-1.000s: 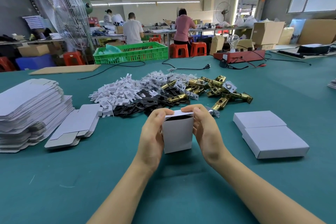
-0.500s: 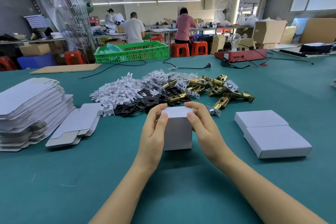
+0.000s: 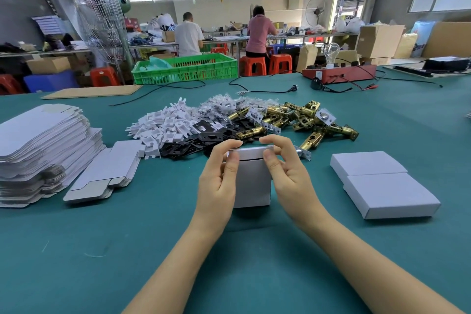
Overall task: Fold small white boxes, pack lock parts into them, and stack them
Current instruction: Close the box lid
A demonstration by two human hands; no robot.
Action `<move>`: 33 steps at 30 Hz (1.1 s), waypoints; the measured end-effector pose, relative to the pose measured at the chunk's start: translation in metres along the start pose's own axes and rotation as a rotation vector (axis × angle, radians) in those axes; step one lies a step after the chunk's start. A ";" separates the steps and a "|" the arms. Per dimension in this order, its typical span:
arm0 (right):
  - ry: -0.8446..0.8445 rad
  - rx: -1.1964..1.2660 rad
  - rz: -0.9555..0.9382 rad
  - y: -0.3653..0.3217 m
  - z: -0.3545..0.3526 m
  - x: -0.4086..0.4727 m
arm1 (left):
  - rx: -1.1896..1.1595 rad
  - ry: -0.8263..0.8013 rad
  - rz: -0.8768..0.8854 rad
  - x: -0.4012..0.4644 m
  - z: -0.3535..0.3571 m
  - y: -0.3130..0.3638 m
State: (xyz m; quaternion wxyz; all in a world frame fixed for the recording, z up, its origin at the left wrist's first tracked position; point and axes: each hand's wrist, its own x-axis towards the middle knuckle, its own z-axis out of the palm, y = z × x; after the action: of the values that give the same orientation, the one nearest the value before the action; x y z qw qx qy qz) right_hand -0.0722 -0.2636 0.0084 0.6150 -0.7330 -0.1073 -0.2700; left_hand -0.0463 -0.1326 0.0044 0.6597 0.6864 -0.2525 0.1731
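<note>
A small white box [image 3: 252, 183] stands upright on the green counter [image 3: 127, 250], near the middle. The left hand [image 3: 219, 181] and right hand [image 3: 290, 176] both pinch its top flap between thumb and fingers. Beyond it lies a heap of lock parts [image 3: 254, 120]; flat box blanks [image 3: 43, 145] are stacked at left, two finished boxes [image 3: 379, 181] at right.

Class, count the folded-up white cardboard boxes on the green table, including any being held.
3. One upright white cardboard box is gripped by both hands at centre; two closed flat boxes lie right, far and near, edges touching.
</note>
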 end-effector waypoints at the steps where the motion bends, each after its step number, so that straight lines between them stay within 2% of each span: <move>1: 0.005 0.001 -0.008 -0.001 0.001 0.000 | 0.005 -0.003 0.003 0.000 0.000 0.000; 12: 0.123 0.021 -0.050 0.000 0.001 -0.003 | -0.023 -0.014 -0.059 0.002 -0.006 0.002; 18: 0.117 0.003 -0.076 0.002 0.000 -0.002 | -0.159 0.000 -0.069 0.006 -0.012 0.001; 22: 0.122 -0.034 -0.122 0.004 -0.001 -0.002 | -0.152 0.010 -0.052 0.005 -0.009 -0.001; 33: 0.160 0.100 -0.075 0.007 -0.002 0.000 | -0.190 0.013 -0.074 0.005 -0.010 -0.007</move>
State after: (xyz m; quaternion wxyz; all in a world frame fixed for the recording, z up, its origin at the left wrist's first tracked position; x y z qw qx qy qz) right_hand -0.0699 -0.2672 0.0027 0.6469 -0.6730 -0.0986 -0.3449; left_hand -0.0369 -0.1235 0.0019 0.7294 0.6284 -0.2380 0.1282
